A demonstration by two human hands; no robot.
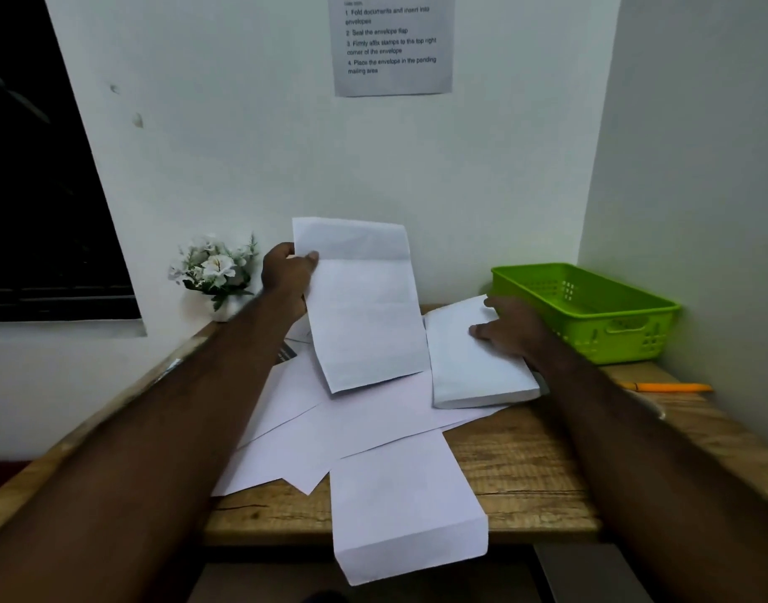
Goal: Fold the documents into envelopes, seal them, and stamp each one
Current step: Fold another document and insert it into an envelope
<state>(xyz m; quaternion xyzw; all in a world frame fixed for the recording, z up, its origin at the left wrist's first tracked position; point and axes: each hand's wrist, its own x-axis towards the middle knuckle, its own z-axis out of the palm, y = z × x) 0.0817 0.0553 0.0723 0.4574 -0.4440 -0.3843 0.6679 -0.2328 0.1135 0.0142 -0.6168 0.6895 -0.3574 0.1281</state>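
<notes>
My left hand [286, 272] holds a white envelope [364, 311] upright by its left edge, flap open at the top, lifted above the papers. My right hand [510, 326] rests flat, fingers spread, on a stack of white envelopes [473, 367] next to the green basket. Loose white document sheets [330, 428] lie spread over the wooden table [525, 485]. A folded white sheet [408, 507] hangs over the table's front edge.
A green plastic basket [590, 311] stands at the back right against the wall. An orange pen [673, 387] lies in front of it. A small pot of white flowers [217, 272] sits at the back left. An instruction sheet [393, 41] is taped to the wall.
</notes>
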